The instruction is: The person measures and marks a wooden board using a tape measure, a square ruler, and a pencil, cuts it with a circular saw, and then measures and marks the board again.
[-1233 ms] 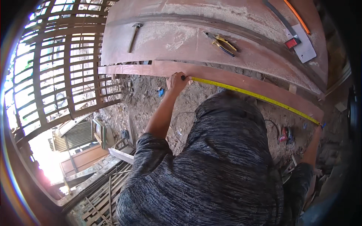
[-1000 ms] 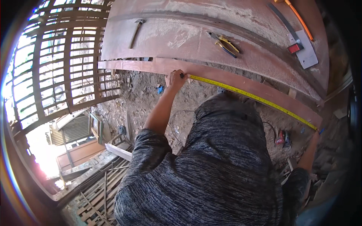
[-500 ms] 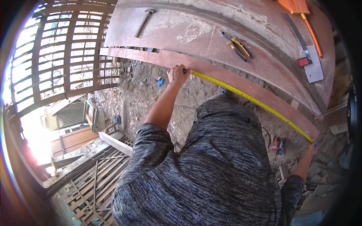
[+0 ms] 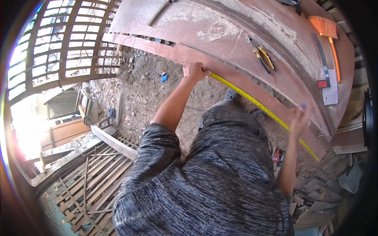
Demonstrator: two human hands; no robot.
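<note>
A long, thin reddish wooden strip [image 4: 232, 72] lies across in front of me, along the near edge of a large board. A yellow tape measure [image 4: 252, 99] is stretched along the strip, its far right end near the strip's right tip. My left hand [image 4: 194, 73] is closed at the tape's left end, over the strip's near edge; a small dark part shows between the fingers. My right hand [image 4: 300, 122], smeared by motion, is raised over the right part of the tape. A small blue-tipped thing [image 4: 304, 106] pokes out at its fingertips; its kind is unclear.
On the large board [image 4: 220, 19] lie a hammer [image 4: 161, 12], yellow-and-black pliers [image 4: 260, 55], an orange brush [image 4: 323, 28], a metal blade with a red end [image 4: 322, 63], white paper [image 4: 330, 91] and sawdust. A slatted wooden lattice [image 4: 63, 47] stands left; wood scraps [image 4: 319, 196] pile at right.
My right hand has left the tape's right end and risen up and leftward over the strip, with the blue-tipped thing. My left hand stays at the tape's left end. The view has shifted slightly.
</note>
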